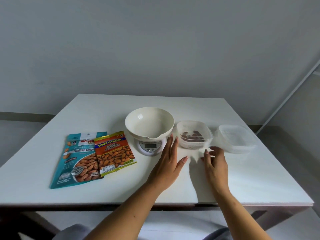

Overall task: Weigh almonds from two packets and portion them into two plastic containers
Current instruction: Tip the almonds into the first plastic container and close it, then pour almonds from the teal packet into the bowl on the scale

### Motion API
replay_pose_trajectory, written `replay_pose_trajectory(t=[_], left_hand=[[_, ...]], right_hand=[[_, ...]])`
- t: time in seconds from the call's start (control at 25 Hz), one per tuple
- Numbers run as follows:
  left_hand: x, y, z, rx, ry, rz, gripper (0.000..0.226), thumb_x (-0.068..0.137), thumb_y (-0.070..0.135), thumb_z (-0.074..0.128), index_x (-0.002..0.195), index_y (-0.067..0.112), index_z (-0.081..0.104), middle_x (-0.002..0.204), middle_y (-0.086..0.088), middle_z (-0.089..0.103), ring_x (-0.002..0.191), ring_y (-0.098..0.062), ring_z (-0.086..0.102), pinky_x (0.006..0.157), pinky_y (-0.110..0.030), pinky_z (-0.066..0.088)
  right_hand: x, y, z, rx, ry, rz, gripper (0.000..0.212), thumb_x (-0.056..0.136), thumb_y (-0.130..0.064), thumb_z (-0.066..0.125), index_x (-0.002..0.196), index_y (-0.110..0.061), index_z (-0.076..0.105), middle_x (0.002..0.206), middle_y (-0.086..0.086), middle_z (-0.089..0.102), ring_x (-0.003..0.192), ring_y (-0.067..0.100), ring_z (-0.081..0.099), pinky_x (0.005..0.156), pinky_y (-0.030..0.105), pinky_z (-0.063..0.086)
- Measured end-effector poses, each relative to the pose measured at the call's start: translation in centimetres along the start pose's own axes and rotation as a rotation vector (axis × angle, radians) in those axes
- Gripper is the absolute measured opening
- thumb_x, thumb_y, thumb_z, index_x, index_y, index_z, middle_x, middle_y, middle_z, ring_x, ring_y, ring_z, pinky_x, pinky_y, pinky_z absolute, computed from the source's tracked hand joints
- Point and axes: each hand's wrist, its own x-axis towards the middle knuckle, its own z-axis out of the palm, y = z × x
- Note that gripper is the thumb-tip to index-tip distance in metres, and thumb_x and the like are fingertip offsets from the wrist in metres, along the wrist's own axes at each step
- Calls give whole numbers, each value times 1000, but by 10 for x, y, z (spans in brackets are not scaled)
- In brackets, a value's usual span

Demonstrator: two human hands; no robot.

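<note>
Head view: left hand (168,163) is just right-front of the scale (150,147), grip wide, fingers straight, thumb spread, holding nothing. Fingertips reach the scale's right edge; can't tell if they touch. Right hand (215,165) is farther right of the scale, grip loosely curled, holding nothing, over the white worktop (103,187). Two almond packets lie flat left of the scale: orange packet (115,153) nearer it, overlapping the teal packet (76,160). Cream bowl (149,123) sits on the scale. Just right of the scale, first clear container (194,146) holds a few almonds (191,135). Second clear container (235,141) is farther right of the scale, contents unreadable. Grey wall (155,49) behind.
</note>
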Motion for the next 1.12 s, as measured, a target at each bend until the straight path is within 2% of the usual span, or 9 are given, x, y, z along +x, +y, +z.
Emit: replay_pose_trajectory(t=[0.08, 0.2, 0.28, 0.4, 0.52, 0.64, 0.72, 0.92, 1.12], left_hand=[[-17, 2, -10, -116, 52, -42, 80, 88, 63, 20, 153, 18, 14, 162, 6, 2, 148, -3, 0, 111, -5, 4], [-42, -10, -43, -194, 410, 8, 42, 98, 36, 40, 130, 14, 54, 136, -1, 52, 128, -9, 47, 106, -26, 40], [-54, -25, -84, -150, 615, -22, 29, 96, 27, 43, 114, 14, 62, 114, -1, 61, 109, -13, 57, 90, -31, 49], [-67, -61, -151, 85, 772, -233, 20, 94, 26, 51, 106, 14, 61, 108, -7, 60, 104, -25, 53, 83, -33, 45], [-83, -98, -194, 325, 676, -600, 34, 90, 36, 59, 115, 12, 56, 121, -15, 53, 113, -36, 44, 88, -46, 45], [-103, -118, -214, 324, 504, -949, 60, 85, 47, 63, 126, 7, 44, 130, -21, 44, 120, -38, 43, 90, -49, 44], [-111, -127, -219, 264, 485, -984, 61, 84, 45, 66, 124, 5, 43, 127, -20, 51, 115, -37, 53, 86, -47, 46], [-117, -148, -225, 312, 379, -981, 26, 94, 31, 55, 109, 12, 64, 103, -9, 71, 85, -26, 64, 70, -35, 48], [-136, -159, -243, 12, 646, -918, 25, 97, 18, 50, 104, 0, 67, 102, -20, 71, 86, -33, 65, 67, -30, 43]], right_hand=[[-17, -7, 5, -35, 15, 1, 22, 95, -17, 49, 115, -9, 50, 104, 11, 61, 93, 31, 58, 74, 33, 41], [-50, -22, 23, -27, 6, -87, 17, 91, -10, 53, 108, -12, 53, 103, 8, 60, 90, 28, 58, 76, 38, 46], [-75, -33, 43, -17, -115, -246, 21, 88, -13, 53, 109, -14, 54, 106, 4, 56, 96, 27, 58, 85, 39, 48], [-101, -67, 82, -94, -429, -442, 38, 92, -26, 50, 128, -16, 48, 133, 2, 48, 125, 20, 45, 105, 21, 33], [-118, -94, 117, -250, -593, -590, 52, 97, -44, 38, 145, -26, 31, 157, -4, 24, 145, 14, 17, 119, 31, 20], [-126, -106, 135, -501, -696, -608, 68, 89, -61, 3, 150, -35, 16, 162, -8, 7, 149, 13, -3, 122, 39, 2], [-126, -109, 141, -591, -729, -608, 82, 77, -65, -11, 151, -36, 8, 162, -9, -1, 149, 14, -10, 121, 41, -5], [-123, -114, 148, -639, -741, -606, 93, 67, -69, -21, 151, -35, 0, 162, -7, -8, 147, 14, -16, 121, 44, -6], [-122, -113, 150, -682, -730, -650, 94, 66, -69, -26, 151, -35, -4, 161, -7, -12, 147, 13, -18, 120, 44, -7]])
